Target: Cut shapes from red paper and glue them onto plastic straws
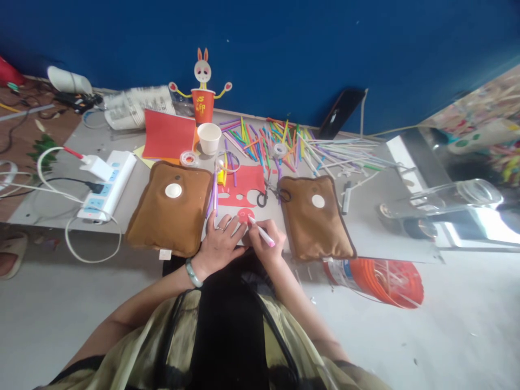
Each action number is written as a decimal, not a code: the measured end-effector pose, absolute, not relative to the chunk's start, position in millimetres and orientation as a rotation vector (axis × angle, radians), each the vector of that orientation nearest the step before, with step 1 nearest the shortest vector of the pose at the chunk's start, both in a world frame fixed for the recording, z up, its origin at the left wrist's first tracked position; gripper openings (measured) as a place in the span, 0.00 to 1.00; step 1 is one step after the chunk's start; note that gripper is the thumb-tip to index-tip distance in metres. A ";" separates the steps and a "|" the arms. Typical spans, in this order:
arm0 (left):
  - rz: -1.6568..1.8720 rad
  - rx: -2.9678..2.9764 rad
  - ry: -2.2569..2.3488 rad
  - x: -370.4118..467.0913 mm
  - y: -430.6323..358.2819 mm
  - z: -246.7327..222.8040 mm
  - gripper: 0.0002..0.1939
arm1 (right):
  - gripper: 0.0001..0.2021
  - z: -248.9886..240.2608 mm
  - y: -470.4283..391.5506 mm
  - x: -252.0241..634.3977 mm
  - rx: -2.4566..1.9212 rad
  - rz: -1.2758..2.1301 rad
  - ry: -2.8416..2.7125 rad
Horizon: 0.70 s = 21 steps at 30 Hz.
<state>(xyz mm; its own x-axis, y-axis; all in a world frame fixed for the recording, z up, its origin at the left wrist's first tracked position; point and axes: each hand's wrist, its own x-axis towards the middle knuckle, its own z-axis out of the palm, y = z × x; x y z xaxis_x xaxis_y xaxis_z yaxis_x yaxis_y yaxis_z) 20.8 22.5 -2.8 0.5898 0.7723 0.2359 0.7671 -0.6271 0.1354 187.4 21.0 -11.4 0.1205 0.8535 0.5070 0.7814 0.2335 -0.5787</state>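
While pouches flank both hands, the pen is near the table edge.

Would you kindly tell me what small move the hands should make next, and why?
Probably one more careful stroke with the pen: the right hand grips it with its tip at the red disc, which bears pale marks, while the left hand lies spread close beside the disc.
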 end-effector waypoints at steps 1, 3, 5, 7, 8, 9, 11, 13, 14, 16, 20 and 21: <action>0.427 2.782 1.348 20.8 22.5 -2.7 0.28 | 0.06 -11.2 20.8 187.4 -1.546 0.111 -1.652; 0.425 2.781 1.347 20.6 22.7 -2.3 0.28 | 0.06 -10.8 20.3 187.5 -1.539 0.114 -1.639; 0.423 2.782 1.345 20.5 22.7 -2.2 0.28 | 0.06 -10.4 19.9 187.5 -1.532 0.111 -1.627; 0.422 2.786 1.344 20.3 22.6 -2.4 0.28 | 0.07 -10.1 19.7 187.5 -1.538 0.098 -1.616; 0.425 2.787 1.345 20.3 22.6 -2.6 0.28 | 0.07 -10.0 19.6 187.5 -1.547 0.094 -1.611; 0.429 2.787 1.346 20.2 22.5 -2.8 0.28 | 0.07 -9.9 19.5 187.6 -1.558 0.091 -1.605; 0.436 2.787 1.346 20.2 22.4 -3.1 0.28 | 0.07 -9.8 19.5 187.8 -1.578 0.091 -1.595; 0.441 2.787 1.343 20.1 22.4 -3.0 0.28 | 0.07 -9.6 19.5 188.1 -1.591 0.091 -1.595; 0.440 2.788 1.341 20.1 22.5 -2.8 0.27 | 0.07 -9.6 19.5 188.2 -1.594 0.088 -1.597; 0.438 2.791 1.339 20.0 22.5 -2.3 0.27 | 0.07 -9.5 19.6 188.2 -1.592 0.080 -1.602; 0.439 2.795 1.339 19.8 22.3 -2.1 0.27 | 0.07 -9.7 20.2 187.5 -1.584 0.095 -1.603; 0.442 2.795 1.340 19.8 22.2 -2.3 0.28 | 0.07 -9.8 20.4 187.3 -1.588 0.104 -1.603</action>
